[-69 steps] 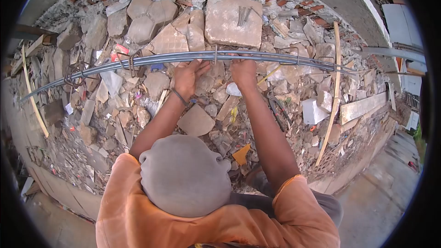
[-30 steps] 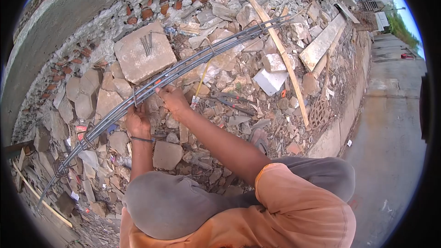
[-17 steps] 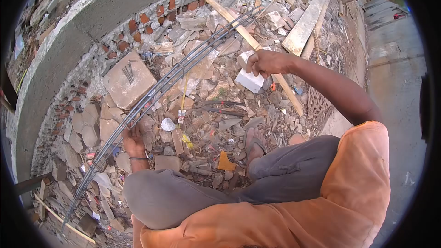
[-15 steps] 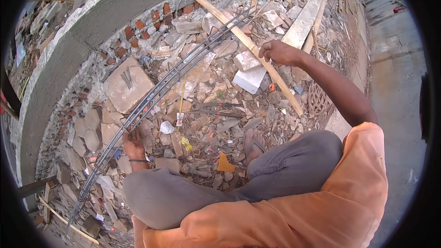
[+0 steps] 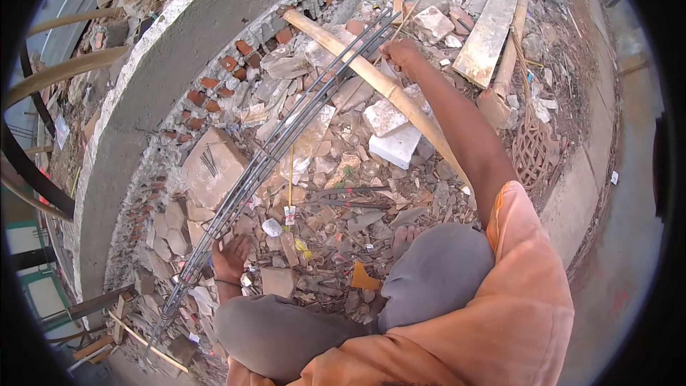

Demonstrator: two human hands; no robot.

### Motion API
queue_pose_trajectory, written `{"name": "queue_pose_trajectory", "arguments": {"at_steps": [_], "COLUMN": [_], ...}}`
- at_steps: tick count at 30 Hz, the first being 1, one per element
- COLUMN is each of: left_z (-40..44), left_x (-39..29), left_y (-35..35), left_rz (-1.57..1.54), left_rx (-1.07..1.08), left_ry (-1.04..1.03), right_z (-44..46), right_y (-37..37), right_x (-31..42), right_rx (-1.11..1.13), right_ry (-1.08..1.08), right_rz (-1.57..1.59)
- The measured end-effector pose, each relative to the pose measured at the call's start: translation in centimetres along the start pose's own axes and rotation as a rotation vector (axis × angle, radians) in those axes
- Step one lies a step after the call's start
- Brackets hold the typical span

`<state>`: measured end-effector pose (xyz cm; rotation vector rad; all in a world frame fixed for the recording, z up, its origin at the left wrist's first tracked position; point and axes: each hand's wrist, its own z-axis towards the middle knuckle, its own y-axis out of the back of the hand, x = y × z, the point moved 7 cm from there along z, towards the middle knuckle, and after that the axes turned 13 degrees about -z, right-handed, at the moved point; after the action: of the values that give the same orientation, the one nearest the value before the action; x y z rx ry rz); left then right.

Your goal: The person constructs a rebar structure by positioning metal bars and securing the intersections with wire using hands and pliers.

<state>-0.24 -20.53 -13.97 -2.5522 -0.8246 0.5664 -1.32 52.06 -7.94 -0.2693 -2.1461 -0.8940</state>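
Note:
A long bundle of steel rebar (image 5: 268, 150), tied with square stirrups, runs diagonally from lower left to upper centre. My left hand (image 5: 231, 257) is beside its lower part, fingers apart, with the fingertips at or very near the bars. Close to the upper end, my right hand (image 5: 401, 56) is curled closed just right of the bars; what its fingers hold, if anything, is hidden. Under the upper bars a bamboo pole (image 5: 386, 86) lies crosswise. Below my right hand rest a white block (image 5: 396, 144) and a rough pale chunk (image 5: 386, 116).
Broken rubble covers the ground. A low concrete wall (image 5: 153, 78) with exposed brick curves along the left. A wide plank (image 5: 493, 21) lies at upper right near a woven mesh (image 5: 530, 154). Several short rods (image 5: 209, 161) rest on a stone slab (image 5: 221, 154).
My right hand has moved up and left to the upper part of the rebar, and its fingers have curled in. My left hand's fingers have spread beside the bars. The view has shifted.

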Motion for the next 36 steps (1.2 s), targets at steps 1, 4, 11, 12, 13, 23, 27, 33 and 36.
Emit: {"name": "queue_pose_trajectory", "arguments": {"at_steps": [1,4,11,12,13,23,27,33,36], "left_z": [-2.6,-10.3,-8.3,-5.5,-1.7,16.8,18.1,17.2,17.9], "left_x": [1.4,3.4,4.5,5.6,6.9,15.0,15.1,16.3,14.9], "left_y": [-2.4,-11.8,-38.2,-41.5,-43.8,-47.7,-47.8,-49.1,-49.9], "left_rz": [0.267,1.157,1.322,1.362,1.390,1.054,0.944,0.829,0.835], "left_rx": [0.105,0.150,0.473,0.452,0.453,0.245,0.230,0.382,0.386], "left_ry": [0.081,0.139,-0.458,-0.518,-0.592,-0.107,-0.047,-0.085,-0.185], "right_z": [0.3,0.8,1.6,1.6,1.4,-0.2,-4.4,-5.9,-5.6], "right_y": [0.3,0.0,-2.7,-3.4,-3.7,-1.1,-1.8,-3.6,-3.6], "right_x": [0.5,0.8,2.2,2.7,2.9,1.1,1.2,1.0,0.9], "right_rx": [-0.034,0.048,0.422,0.447,0.463,0.592,0.658,0.778,0.779], "right_ry": [0.007,0.032,0.108,0.123,0.135,0.142,0.191,0.214,0.208], "right_rz": [-0.013,0.082,0.242,0.215,0.190,0.161,-0.107,0.169,0.199]}}
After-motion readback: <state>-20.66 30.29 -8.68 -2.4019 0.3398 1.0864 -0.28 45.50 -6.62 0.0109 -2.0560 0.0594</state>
